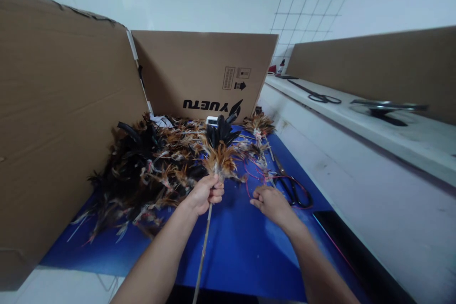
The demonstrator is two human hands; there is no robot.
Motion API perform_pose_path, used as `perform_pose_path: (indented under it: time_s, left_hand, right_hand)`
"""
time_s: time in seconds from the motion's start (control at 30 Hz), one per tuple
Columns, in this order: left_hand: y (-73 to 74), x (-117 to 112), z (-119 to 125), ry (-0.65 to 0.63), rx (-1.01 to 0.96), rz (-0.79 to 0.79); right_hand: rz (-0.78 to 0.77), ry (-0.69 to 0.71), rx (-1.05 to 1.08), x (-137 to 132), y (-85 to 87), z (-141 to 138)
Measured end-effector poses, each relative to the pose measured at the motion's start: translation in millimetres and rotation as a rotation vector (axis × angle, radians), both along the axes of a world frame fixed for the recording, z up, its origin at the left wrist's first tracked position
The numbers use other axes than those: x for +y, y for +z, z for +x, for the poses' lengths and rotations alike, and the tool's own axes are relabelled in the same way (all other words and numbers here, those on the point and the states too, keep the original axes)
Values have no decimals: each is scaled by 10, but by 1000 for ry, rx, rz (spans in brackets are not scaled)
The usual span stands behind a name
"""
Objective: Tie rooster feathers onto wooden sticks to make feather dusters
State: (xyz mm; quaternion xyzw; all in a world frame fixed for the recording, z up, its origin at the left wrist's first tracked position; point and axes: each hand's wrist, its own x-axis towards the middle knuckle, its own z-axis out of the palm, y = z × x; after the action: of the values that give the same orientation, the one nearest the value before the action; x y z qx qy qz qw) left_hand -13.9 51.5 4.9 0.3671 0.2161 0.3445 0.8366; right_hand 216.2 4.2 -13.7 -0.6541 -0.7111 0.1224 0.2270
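Observation:
My left hand (pixel 207 194) is closed around a feather duster (pixel 221 159), just under its feathers. Brown feathers ring its base and black ones stand up at the tip; the thin stick runs down toward me. To the right, my right hand (pixel 271 203) is curled in a pinch low over the blue table (pixel 235 251). A thin pink string (pixel 246 183) runs to its fingertips, and more of it loops across the table behind. Black-handled scissors (pixel 292 190) lie just beyond the right hand.
A large pile of loose brown and black feathers (pixel 142 171) covers the left. Cardboard walls (pixel 199 71) stand behind and at left. A dark phone-like slab (pixel 356 251) lies at the right edge. Another pair of scissors (pixel 320 97) rests on the white ledge (pixel 359 123).

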Motion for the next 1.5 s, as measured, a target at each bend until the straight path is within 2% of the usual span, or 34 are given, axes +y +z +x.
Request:
perform_pose_path:
  time_s: [0.1, 0.17, 0.3, 0.37, 0.47, 0.73, 0.87, 1.2, 1.37, 1.5]
  left_hand:
    - [-15, 8, 8, 7, 4, -13]
    - [-25, 11, 14, 10, 5, -21]
    - [-36, 1, 26, -2, 4, -27]
    - [-32, -13, 34, -8, 0, -28]
    - [-19, -31, 43, -10, -5, -30]
    - [1, -42, 60, 13, 12, -50]
    - [3, -58, 62, 18, 14, -49]
    - [7, -52, 49, 27, -3, -59]
    - [9, -48, 59, 21, -17, -71]
    - [13, -59, 65, 29, 7, -72]
  right_hand:
    - [2, 14, 42, -12, -59, -28]
    - [-13, 14, 135, -50, -23, -41]
    - [-142, -21, 653, -165, 167, -130]
    - [-148, -46, 777, -199, 261, -207]
    - [-93, -53, 735, -196, 361, -312]
    - [-22, -4, 274, -123, 578, -416]
    - [29, 28, 119, -84, 600, -492]
    - [-48, 41, 188, 1, 457, -417]
    - [-17, 111, 199, -11, 511, -431]
    - [-25, 73, 194, -13, 576, -520]
